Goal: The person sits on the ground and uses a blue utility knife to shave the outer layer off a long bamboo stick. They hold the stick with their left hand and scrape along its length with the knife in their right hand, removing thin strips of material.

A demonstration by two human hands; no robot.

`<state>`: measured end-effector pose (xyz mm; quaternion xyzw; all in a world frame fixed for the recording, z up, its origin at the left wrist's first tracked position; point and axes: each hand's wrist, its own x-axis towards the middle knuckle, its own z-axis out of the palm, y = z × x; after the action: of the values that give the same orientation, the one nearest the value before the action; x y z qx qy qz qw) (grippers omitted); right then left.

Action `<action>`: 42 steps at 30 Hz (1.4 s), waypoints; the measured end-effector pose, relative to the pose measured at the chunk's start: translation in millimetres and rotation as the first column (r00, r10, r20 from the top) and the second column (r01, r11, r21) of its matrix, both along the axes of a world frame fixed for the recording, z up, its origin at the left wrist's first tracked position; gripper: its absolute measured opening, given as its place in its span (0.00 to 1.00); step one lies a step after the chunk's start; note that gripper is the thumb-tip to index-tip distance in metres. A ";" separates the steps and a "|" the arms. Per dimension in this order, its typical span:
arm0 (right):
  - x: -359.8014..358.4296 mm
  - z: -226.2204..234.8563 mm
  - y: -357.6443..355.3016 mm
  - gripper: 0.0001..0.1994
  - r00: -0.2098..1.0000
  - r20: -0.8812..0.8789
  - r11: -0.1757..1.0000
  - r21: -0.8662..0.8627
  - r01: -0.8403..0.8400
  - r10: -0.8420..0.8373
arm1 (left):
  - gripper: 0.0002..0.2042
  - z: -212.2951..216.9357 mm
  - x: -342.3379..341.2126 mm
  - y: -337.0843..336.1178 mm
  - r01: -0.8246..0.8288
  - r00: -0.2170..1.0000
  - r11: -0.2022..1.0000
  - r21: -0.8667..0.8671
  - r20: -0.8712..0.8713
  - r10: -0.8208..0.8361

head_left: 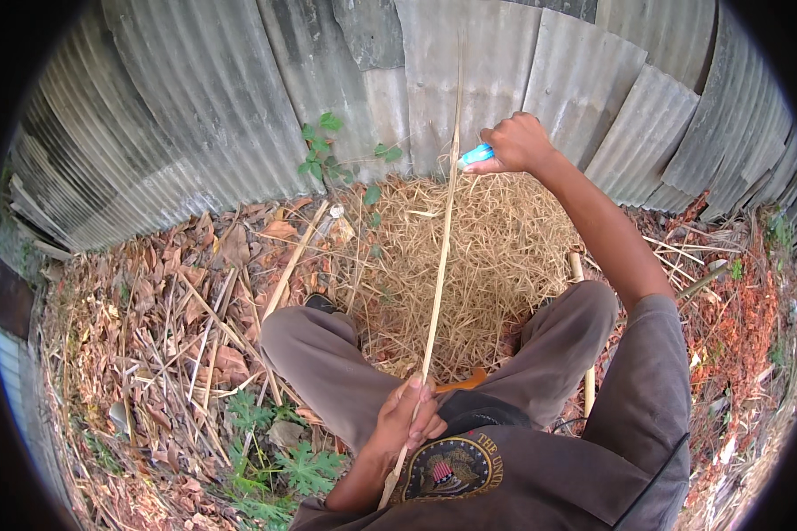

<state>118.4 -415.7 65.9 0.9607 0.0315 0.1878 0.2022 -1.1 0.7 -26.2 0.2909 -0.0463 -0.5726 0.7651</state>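
A long, pale, thin stem (pixel 442 257) runs from my lap up toward the metal wall, tapering to a fine tip at its far end. My left hand (pixel 406 416) is closed around its lower part, close to my belly. Far up the stem, my right hand (pixel 518 143) is closed on a small bright blue tool (pixel 477 157), its arm stretched out ahead. The tool's end meets the stem from the right; any blade is too small to make out. A heap of straw-coloured shavings (pixel 505 248) lies beneath, between my knees.
Corrugated metal sheets (pixel 204 106) form a wall ahead. Dry leaves (pixel 230 363) and loose sticks (pixel 294 257) cover the ground at left. Green plants (pixel 310 467) grow beside my left leg. A pale pole (pixel 590 389) lies by my right knee, and an orange object (pixel 462 382) shows between my legs.
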 end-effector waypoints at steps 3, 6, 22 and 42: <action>-4.0 -15.0 37.1 0.41 0.988 0.026 0.965 0.220 0.141 -0.150 | 0.16 -4.4 1.6 11.9 -0.024 0.999 1.000 0.007 0.024 0.024; -22.5 -30.8 64.4 0.41 0.950 -0.154 0.676 0.672 0.303 -0.273 | 0.17 -2.7 -2.2 11.3 0.005 0.991 1.000 0.031 0.135 -0.009; -39.8 32.6 -100.1 0.45 0.579 -0.081 0.468 0.503 0.726 -0.811 | 0.16 0.4 -35.0 37.5 0.257 0.920 0.948 0.187 0.255 -0.299; -100.1 -49.3 144.0 0.35 1.000 0.021 0.751 0.661 -0.004 -0.013 | 0.16 20.7 4.3 10.9 -0.070 0.947 0.993 0.091 0.318 0.038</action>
<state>18.2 -271.7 16.6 0.9679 -0.0415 0.1982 -0.1491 3.2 11.7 -5.4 0.4184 -0.1312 -0.4990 0.7475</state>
